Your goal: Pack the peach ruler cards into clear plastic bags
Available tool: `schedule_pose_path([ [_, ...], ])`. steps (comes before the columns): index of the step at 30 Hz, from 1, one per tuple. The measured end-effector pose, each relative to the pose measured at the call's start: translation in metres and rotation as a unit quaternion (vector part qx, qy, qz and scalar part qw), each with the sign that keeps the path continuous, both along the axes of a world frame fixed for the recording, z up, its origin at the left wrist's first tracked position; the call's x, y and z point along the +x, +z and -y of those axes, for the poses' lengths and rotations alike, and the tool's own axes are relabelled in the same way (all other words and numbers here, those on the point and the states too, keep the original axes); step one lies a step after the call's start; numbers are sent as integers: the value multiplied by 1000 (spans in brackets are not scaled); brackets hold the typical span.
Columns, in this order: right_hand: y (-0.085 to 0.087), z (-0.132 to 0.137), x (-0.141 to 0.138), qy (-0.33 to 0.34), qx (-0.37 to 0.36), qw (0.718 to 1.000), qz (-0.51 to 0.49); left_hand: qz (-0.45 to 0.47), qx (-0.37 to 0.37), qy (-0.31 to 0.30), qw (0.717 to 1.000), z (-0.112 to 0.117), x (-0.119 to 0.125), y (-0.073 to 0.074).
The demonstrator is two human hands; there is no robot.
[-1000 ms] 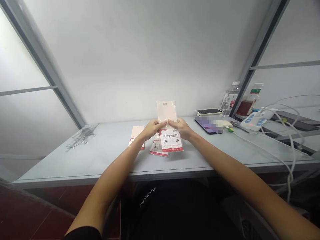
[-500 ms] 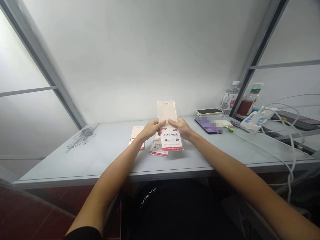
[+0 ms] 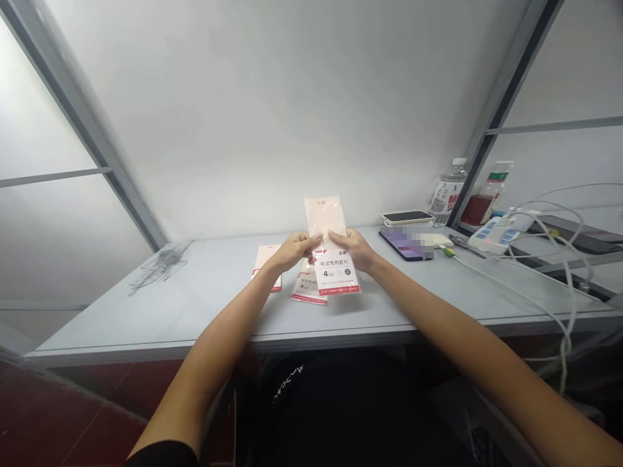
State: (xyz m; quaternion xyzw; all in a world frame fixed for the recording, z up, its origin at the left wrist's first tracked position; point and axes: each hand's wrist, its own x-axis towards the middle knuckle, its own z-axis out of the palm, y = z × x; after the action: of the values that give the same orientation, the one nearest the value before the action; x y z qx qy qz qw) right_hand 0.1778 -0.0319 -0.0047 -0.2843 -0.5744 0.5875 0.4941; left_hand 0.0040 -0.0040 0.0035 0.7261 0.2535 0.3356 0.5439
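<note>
The left hand (image 3: 292,251) and right hand (image 3: 353,250) pinch a clear plastic packet (image 3: 337,272) between fingers and thumbs, holding it at twelve o'clock. Two more packets (image 3: 307,290) lie on the desk (image 3: 195,292) just behind and left of it, around eleven o'clock. Farther off sit a phone (image 3: 406,244) at one o'clock, a bottle (image 3: 446,193) and a power strip (image 3: 494,235) at two.

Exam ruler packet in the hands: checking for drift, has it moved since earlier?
Yes, the held packet swung slightly rightward at its lower end, away from the lying packet.
</note>
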Motion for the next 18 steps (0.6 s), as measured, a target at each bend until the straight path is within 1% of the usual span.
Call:
schedule_pose_path([
  [5, -1, -1, -1, -21, 10, 1000, 11, 0, 4, -8, 1000, 0, 0, -1],
  [13, -3, -1, -1, -24, 21, 999, 9, -20, 31, 29, 999, 3, 3, 0],
  [18, -5, -3, -1, -36, 10, 999, 16, -40, 28, 27, 998, 3, 2, 2],
])
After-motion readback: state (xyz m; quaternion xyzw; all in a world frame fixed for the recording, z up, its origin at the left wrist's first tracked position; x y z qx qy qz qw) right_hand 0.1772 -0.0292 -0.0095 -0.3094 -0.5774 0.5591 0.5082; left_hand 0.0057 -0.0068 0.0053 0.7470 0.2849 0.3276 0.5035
